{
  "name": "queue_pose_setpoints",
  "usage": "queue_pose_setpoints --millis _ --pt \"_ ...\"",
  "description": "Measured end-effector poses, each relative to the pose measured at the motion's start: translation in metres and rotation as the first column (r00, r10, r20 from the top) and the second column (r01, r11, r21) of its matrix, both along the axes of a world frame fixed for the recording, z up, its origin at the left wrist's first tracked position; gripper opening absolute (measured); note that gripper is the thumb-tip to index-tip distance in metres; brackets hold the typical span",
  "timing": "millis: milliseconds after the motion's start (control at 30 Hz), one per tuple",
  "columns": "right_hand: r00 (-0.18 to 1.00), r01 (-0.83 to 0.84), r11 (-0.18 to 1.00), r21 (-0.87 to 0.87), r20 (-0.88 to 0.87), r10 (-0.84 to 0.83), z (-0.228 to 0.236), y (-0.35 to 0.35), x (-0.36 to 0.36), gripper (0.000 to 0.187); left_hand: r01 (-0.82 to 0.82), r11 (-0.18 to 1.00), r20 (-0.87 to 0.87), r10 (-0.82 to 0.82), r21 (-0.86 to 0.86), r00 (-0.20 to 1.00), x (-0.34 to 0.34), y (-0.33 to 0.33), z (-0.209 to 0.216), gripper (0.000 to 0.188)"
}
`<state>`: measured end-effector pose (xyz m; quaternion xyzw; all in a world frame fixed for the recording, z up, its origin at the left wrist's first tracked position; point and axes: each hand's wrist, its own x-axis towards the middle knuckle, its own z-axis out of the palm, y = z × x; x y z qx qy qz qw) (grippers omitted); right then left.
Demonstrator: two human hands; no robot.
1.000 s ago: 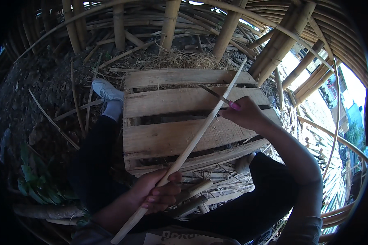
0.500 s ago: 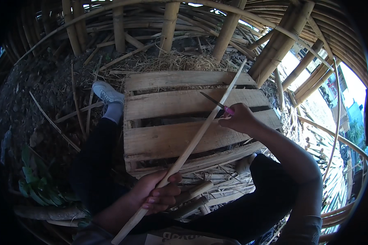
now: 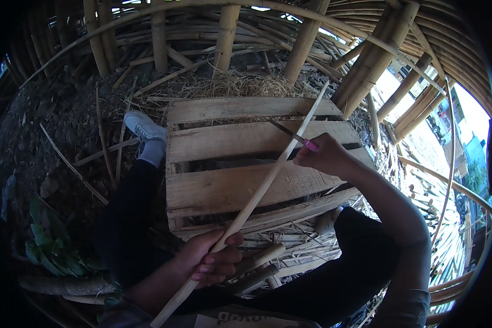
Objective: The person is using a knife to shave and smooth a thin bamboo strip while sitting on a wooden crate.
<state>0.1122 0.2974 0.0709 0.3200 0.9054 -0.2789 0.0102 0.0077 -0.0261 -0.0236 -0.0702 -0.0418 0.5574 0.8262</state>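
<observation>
A long pale bamboo strip (image 3: 255,200) runs slantwise from the lower left up over the slatted wooden crate (image 3: 224,187). My left hand (image 3: 213,258) is closed round its lower part. In my right hand (image 3: 325,156) is a knife (image 3: 310,145) with a pink handle, fingers wrapped round it. Its dark, narrow blade points up and left, crossing the strip at its upper half. The blade appears to touch the strip, though the exact contact is too small to tell.
My white shoe (image 3: 146,126) stands left of the crate. Bamboo posts (image 3: 226,38) line the far side, with dry shavings (image 3: 240,85) at their feet. Green leaves (image 3: 49,240) lie at lower left; cut bamboo pieces (image 3: 262,257) lie under the strip. A pile of poles (image 3: 448,229) lies right.
My right hand has shifted slightly right and the knife blade has tilted a little across the strip. My left hand keeps its grip nearly in place.
</observation>
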Motion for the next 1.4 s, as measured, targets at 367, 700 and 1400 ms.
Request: queue_pose_setpoints --millis 367,700,1400 --pt "0.807 -0.483 0.845 -0.229 0.258 0.531 0.05 -0.028 0.011 0.026 -0.014 0.999 -0.044 0.012 -0.044 0.999 0.0 0.001 0.001 0.032" --pt "0.926 -0.358 0.915 -0.186 0.057 0.374 0.057 -0.027 -0.005 0.036 -0.014 0.999 -0.083 0.011 -0.039 0.996 0.003 0.003 0.003 0.033" --pt "0.685 -0.59 0.499 0.634 0.067 0.725 0.005 -0.038 -0.015 0.057 -0.084 0.991 -0.325 0.047 -0.1 0.945 0.011 0.007 0.014 0.034"
